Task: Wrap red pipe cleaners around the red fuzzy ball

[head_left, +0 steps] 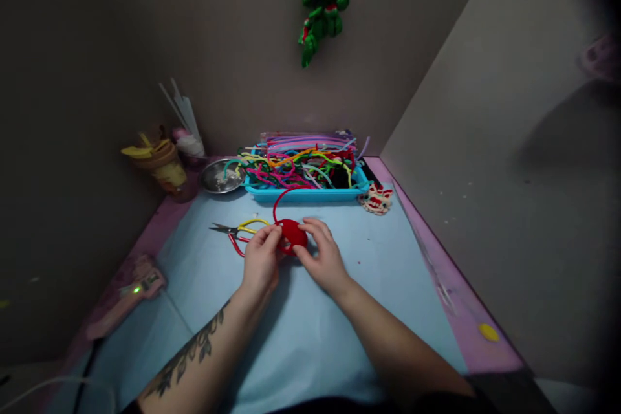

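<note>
A round red piece (293,233), apparently made of fuzzy pipe cleaner, is held between both hands above the blue sheet. A loose red strand curves up from its left side. My left hand (262,257) pinches the piece at its left edge, fingertips together near the base of the strand. My right hand (324,257) grips the right side, with the thumb below and the fingers above. Scissors (234,231) with one yellow and one red handle lie just left of my left hand, blades pointing left.
A blue tray (310,195) full of colored pipe cleaners stands at the back. Beside it are a metal bowl (222,177) and a lion-like face piece (376,199). A pink glue gun (130,294) with a green light lies left. Green braided decorations (326,0) hang above.
</note>
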Demonstrator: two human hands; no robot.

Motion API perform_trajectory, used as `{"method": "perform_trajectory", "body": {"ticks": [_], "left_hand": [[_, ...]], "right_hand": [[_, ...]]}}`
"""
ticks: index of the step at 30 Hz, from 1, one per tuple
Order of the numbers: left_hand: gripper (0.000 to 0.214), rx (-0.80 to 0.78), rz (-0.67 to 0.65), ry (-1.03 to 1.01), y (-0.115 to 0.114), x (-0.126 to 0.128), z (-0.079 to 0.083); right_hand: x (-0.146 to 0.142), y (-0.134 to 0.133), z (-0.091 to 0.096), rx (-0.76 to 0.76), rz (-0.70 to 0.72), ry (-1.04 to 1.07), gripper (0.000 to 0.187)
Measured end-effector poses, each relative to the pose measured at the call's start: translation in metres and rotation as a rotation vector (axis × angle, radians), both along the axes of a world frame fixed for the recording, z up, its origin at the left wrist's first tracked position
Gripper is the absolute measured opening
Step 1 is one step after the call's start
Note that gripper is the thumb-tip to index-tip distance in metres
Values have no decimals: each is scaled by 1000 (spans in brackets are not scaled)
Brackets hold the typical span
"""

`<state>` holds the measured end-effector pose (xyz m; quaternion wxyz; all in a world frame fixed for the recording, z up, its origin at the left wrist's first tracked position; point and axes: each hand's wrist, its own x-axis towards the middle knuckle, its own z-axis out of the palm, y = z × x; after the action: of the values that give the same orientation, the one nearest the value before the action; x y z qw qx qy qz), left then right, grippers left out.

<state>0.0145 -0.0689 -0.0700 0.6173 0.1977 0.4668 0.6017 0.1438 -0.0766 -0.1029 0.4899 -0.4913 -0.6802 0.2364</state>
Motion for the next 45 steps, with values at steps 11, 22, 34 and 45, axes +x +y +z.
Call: {"method": "perform_trajectory", "body": {"ticks": [11,22,34,45], "left_hand": [[45,158,-221,93,-3,1,-3],[55,169,-101,248,-2,4,-8],[67,200,-108,399,-3,4,-13],[80,189,-93,378,-6,6,-4]], "right_hand": [[4,5,2,27,-47,15,23],[1,5,2,38,-36,4,19],[1,6,1,77,-66,-109,18],[-1,4,1,82,-58,-166,17]]}}
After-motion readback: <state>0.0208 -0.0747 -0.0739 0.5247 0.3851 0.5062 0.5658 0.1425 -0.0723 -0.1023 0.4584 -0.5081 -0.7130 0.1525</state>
